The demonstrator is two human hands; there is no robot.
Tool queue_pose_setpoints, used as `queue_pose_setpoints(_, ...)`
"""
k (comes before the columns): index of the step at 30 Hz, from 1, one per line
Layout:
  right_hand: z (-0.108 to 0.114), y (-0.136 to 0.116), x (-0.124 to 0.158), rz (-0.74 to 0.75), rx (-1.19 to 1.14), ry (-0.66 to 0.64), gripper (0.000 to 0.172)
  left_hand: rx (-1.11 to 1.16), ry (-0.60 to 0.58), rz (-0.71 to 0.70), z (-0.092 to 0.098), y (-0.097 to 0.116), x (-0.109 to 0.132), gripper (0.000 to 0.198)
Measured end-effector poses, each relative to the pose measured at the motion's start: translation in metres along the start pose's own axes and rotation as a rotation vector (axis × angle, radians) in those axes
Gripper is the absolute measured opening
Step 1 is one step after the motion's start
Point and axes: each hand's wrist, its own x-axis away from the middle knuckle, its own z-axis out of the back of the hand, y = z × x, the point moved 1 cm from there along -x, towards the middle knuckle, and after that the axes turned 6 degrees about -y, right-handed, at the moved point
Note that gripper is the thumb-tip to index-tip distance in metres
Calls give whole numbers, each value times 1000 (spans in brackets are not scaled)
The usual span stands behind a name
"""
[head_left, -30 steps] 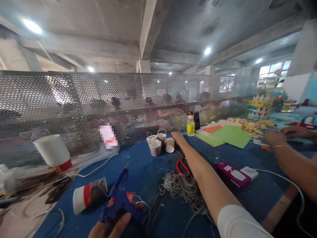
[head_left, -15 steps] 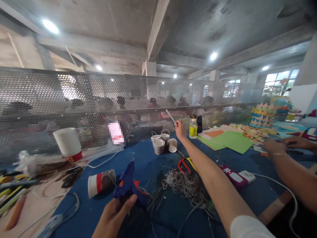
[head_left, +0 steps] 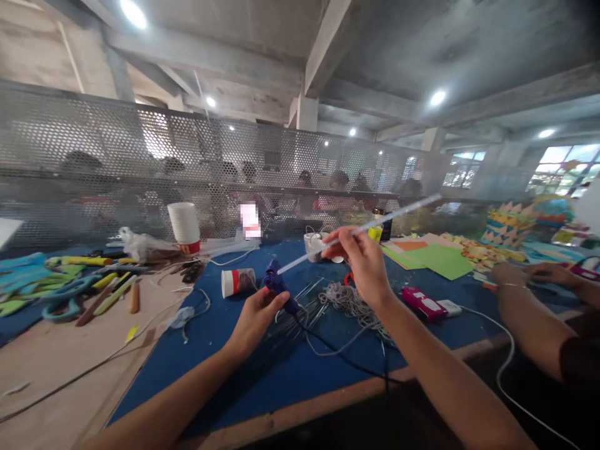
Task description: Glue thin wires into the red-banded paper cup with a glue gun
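Observation:
My left hand (head_left: 262,312) is closed around a blue hot glue gun (head_left: 276,281) above the blue tabletop. Between the fingers of my right hand (head_left: 359,259) is a long translucent glue stick (head_left: 398,211), slanting up to the right. Its lower end is at the back of the glue gun; whether it has entered cannot be made out. Left of the gun a white paper cup (head_left: 229,283) with a red band and grey cord wrapping lies on its side. A heap of grey cord (head_left: 349,300) lies below my right hand, which partly hides small cord-wrapped cups (head_left: 313,247).
A stack of paper cups (head_left: 184,225) stands at the back left, near scissors (head_left: 65,300) and several tools. Green paper (head_left: 445,259) and a purple device (head_left: 422,303) lie to the right. A co-worker's arms (head_left: 529,312) are at far right. A perforated metal screen (head_left: 290,156) borders the back.
My right hand has brought the glue stick back from the far side of the table to the glue gun. The view has shifted, showing more of the left side and the near table edge.

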Motion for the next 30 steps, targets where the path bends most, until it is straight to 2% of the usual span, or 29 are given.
queue_pose_setpoints(3,-18,-19,43,7,8,31,22,-83,66,-1,1,-1,0,42)
queue_pose_setpoints(6,-29,-19,62,45,35,53,19,-137,91,-27,1,1,1,40)
queue_pose_setpoints(13,-39,-22,73,188,114,88,14,-214,75,-58,3,0,2,39)
queue_pose_setpoints(19,-39,-22,76,230,231,66,15,-217,83,-54,5,-4,0,43)
queue_pose_setpoints(23,-38,-22,76,270,355,-2,17,-233,74,-36,6,-6,-2,42)
queue_pose_setpoints(30,-46,-34,80,408,561,-260,32,-373,105,-26,10,-9,-4,44)
